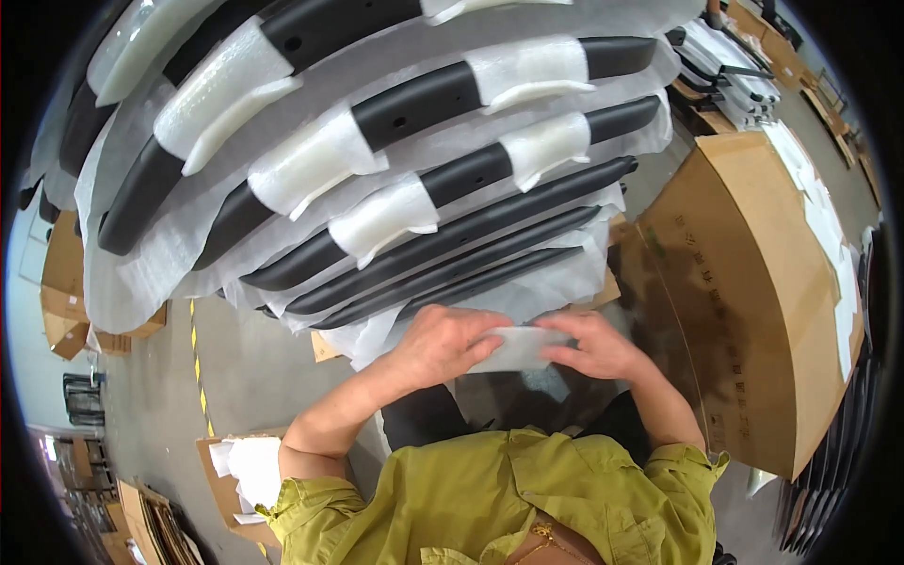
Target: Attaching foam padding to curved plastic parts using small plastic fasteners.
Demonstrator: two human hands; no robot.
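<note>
In front of my body I hold a small white foam sheet (516, 350) by its two ends. My left hand (443, 347) is closed on its left end, thumb against fingers. At the other end, my right hand (595, 345) pinches it, slightly blurred. Just beyond my hands lie several long black curved bars on white wrapping sheet (363, 341). The nearest bars, such as the thin black bar (461, 291), are bare. Farther bars carry white foam sleeves, among them a foam sleeve (384, 218) on the left and a foam sleeve (546, 149) on the right.
A large brown cardboard box (734, 301) stands close on my right. An open carton (226, 485) with white sheets sits on the floor at my lower left, near yellow-black floor tape (198, 358). More black bars (819, 490) are stacked at the far right.
</note>
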